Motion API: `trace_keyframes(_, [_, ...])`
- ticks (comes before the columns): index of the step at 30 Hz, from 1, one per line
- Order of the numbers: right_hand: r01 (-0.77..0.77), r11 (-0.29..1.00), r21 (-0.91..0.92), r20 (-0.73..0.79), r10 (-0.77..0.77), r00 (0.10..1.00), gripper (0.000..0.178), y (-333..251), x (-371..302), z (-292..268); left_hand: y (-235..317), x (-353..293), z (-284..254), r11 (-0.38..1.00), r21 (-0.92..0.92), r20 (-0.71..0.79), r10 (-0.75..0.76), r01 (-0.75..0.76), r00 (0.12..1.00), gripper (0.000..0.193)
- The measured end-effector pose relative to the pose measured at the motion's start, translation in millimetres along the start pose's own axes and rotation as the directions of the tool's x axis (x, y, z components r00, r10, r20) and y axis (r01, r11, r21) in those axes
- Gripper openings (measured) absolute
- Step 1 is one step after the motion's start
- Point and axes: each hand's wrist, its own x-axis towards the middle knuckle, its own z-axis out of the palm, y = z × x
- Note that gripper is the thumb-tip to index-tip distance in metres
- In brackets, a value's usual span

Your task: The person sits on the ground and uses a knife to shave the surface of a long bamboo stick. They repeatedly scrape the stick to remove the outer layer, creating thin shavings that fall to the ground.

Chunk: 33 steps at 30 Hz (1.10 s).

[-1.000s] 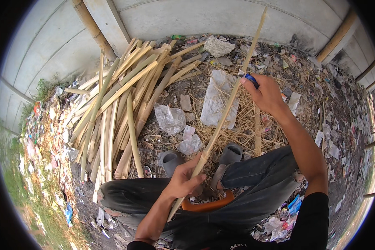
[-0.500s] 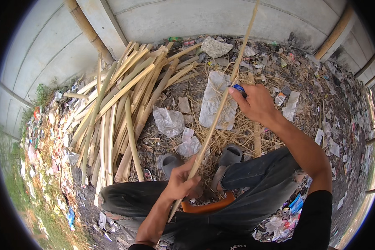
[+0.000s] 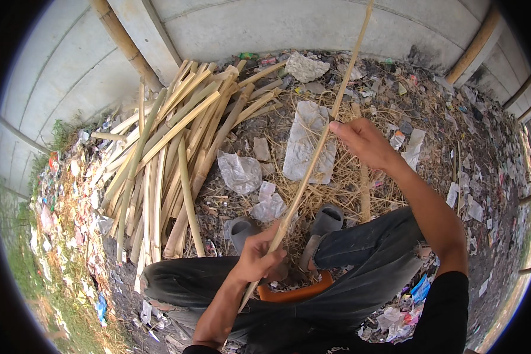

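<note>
A long, pale bamboo strip (image 3: 311, 166) slants up from my lap toward the far wall. My left hand (image 3: 258, 258) is wrapped round its lower part, near my knees. Farther up, my right hand (image 3: 364, 143) is closed, with thumb and fingers against the strip. The small blue tool seen in that hand a moment ago is now hidden by the fingers. Thin bamboo shavings (image 3: 351, 192) lie on the ground beneath the strip. Just beyond my feet is a pale flat slab (image 3: 301, 138).
A heap of split bamboo (image 3: 180, 141) lies at the left. A clear plastic bag (image 3: 239, 172), a whitish rock (image 3: 306, 67) and scattered litter cover the ground. Grey slippers (image 3: 327, 219) are on my feet, an orange object (image 3: 298, 290) beneath me. A concrete wall (image 3: 265, 26) stands behind.
My right hand has turned and shifted slightly right, and the blue tool has gone out of sight behind its fingers. The strip's far end tilts a little right. My left hand is nearly still.
</note>
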Motion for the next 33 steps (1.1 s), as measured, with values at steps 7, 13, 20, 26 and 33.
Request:
trace_keyframes(7, [0.155, 0.862, -0.483, -0.265, -0.313, 0.912, 0.065, -25.2, -13.8, 15.2, 1.0, -1.9, -1.0, 0.999, 0.046, -0.012, 0.011, -0.010, 1.000, 0.072])
trace_keyframes(13, [0.091, 0.964, -0.249, -0.107, -0.121, 0.987, 0.069, -26.6, -9.4, 12.3, 3.1, -5.8, -3.7, 0.996, 0.081, -0.037, -0.023, 0.026, 0.999, 0.071])
trace_keyframes(20, [0.028, 0.999, 0.020, -0.028, -0.028, 0.999, 0.067, -14.1, -6.9, 8.0, 0.3, 0.1, -0.5, 0.997, 0.082, -0.016, 0.013, -0.012, 1.000, 0.078])
trace_keyframes(26, [0.206, 0.866, -0.455, -0.283, -0.360, 0.889, 0.067, -31.4, -15.5, 22.9, 1.9, -0.7, -1.3, 0.997, 0.080, -0.022, 0.007, -0.005, 1.000, 0.076])
trace_keyframes(33, [0.030, 0.999, -0.027, 0.058, -0.029, 0.998, 0.068, -8.6, -5.3, 16.8, 3.2, -1.2, -4.0, 0.999, 0.041, -0.011, -0.029, 0.029, 1.000, 0.073])
